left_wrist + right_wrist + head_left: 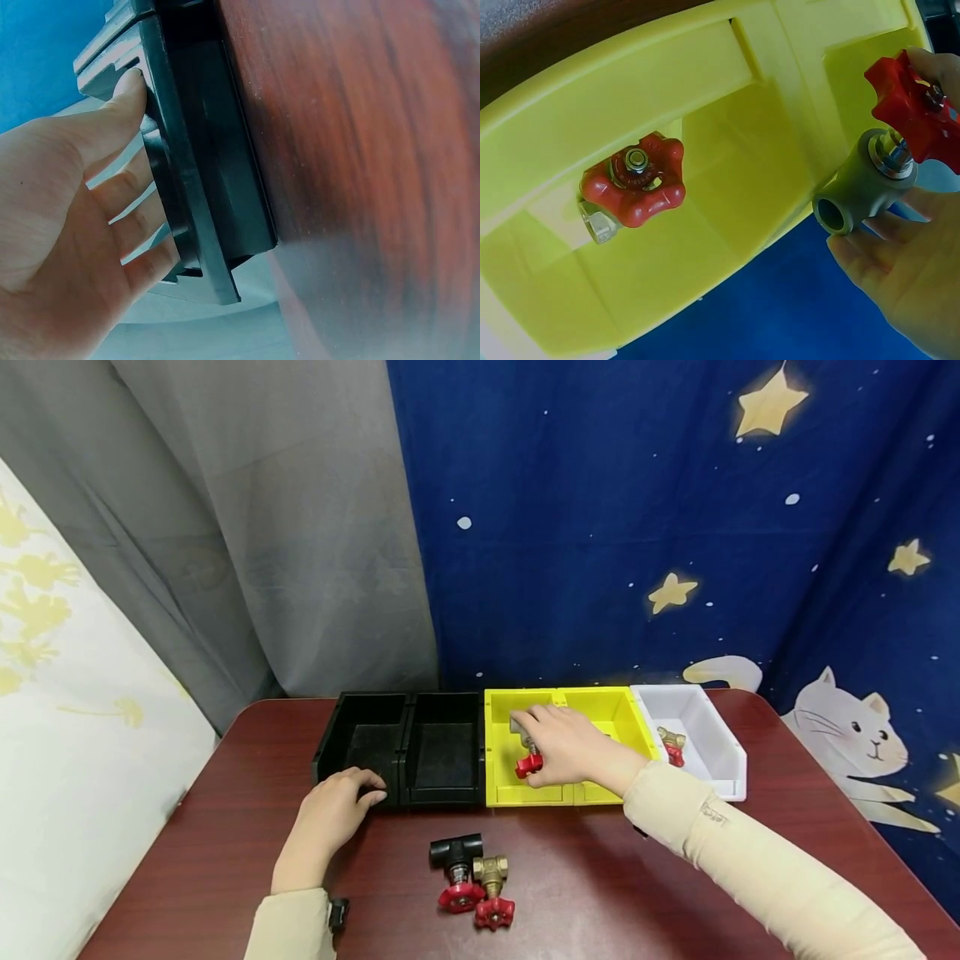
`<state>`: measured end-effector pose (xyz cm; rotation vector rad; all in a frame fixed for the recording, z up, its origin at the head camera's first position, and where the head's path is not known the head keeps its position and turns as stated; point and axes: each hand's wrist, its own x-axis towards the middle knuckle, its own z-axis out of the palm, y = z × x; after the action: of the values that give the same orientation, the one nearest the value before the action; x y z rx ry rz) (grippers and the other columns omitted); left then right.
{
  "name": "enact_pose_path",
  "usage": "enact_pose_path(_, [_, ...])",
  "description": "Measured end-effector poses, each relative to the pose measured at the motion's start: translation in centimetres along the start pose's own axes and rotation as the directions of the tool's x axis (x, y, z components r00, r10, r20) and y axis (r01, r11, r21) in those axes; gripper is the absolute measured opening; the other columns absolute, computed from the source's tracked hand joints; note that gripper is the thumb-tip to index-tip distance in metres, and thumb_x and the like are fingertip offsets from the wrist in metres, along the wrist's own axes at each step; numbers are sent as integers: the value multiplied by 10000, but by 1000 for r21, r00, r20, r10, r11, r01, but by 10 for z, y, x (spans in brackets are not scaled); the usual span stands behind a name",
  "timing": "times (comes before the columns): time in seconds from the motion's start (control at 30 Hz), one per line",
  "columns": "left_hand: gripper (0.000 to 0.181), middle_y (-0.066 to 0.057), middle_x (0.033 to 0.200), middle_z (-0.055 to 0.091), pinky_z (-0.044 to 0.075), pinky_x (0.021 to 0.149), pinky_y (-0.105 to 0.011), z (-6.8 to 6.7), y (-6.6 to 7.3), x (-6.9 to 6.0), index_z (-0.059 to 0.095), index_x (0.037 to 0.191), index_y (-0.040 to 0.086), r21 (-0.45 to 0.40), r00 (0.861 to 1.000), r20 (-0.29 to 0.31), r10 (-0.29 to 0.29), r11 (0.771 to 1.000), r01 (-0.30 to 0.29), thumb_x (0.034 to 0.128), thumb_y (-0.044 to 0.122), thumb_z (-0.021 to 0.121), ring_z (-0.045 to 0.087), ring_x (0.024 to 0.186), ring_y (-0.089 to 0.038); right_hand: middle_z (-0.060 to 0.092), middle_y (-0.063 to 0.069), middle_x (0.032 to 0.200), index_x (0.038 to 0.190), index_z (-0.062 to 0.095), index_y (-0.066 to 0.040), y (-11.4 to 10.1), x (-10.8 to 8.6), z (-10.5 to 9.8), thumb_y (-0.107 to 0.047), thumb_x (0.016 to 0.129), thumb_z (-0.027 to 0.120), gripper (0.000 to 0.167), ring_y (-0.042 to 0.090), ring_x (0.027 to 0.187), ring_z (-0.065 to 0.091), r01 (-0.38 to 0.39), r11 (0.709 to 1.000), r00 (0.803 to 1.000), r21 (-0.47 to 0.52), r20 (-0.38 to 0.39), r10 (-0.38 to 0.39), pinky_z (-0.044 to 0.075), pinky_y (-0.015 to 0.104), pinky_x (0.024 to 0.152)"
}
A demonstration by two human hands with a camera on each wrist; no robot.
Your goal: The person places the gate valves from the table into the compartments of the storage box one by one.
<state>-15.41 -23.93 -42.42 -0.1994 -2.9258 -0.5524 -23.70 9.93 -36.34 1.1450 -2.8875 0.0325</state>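
My right hand (pixel 566 745) holds a grey stop valve (pixel 866 184) with a red handwheel (pixel 911 105) over the left yellow bin (pixel 502 789). Thumb at the handwheel, fingers against the grey body. In the right wrist view, another red-handled valve (pixel 634 180) with a metal end lies in the right yellow bin (pixel 772 150). My left hand (pixel 333 814) grips the front rim of the leftmost black bin (pixel 184 165), thumb on the lip; the other fingertips are hidden behind the wall.
On the table (pixel 600 893) lie a black valve (pixel 456 853) and a brass valve (pixel 491 872), side by side, both with red handwheels. A second black bin (pixel 444 752) stands left of the yellow ones. The white bin (pixel 708 743) at right holds a brass valve (pixel 672 743).
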Motion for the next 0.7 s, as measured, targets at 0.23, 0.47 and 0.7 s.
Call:
enact_pose_path(0.23, [103,-26,1013,679,520,840,-541,1,-1,-1,735,1016,167,0,1000,1,2,1000,-2,917,193,728,653,966,-317,537,146,1357,1470,415,-9,0,11,5,-477,763,802,931,334,1249,507,-5,1000,998,-26,56,7,369,496,1107])
enact_pose_path(0.47, [104,-29,1011,676,518,841,-541,1,-1,-2,734,1016,162,-5,1000,7,0,1000,0,915,189,728,649,966,-316,521,164,1392,1477,409,-12,-4,25,11,-537,770,781,955,345,1270,500,-21,998,991,-66,127,30,360,486,1116])
enact_pose_path(0.7, [104,-29,1018,677,518,848,-539,-1,1,-1,733,1019,164,-5,1000,7,-1,1000,1,919,192,725,649,973,-312,474,174,1450,1508,369,-18,-10,37,17,-530,777,786,984,344,1318,465,-83,995,975,-47,204,90,339,473,1133])
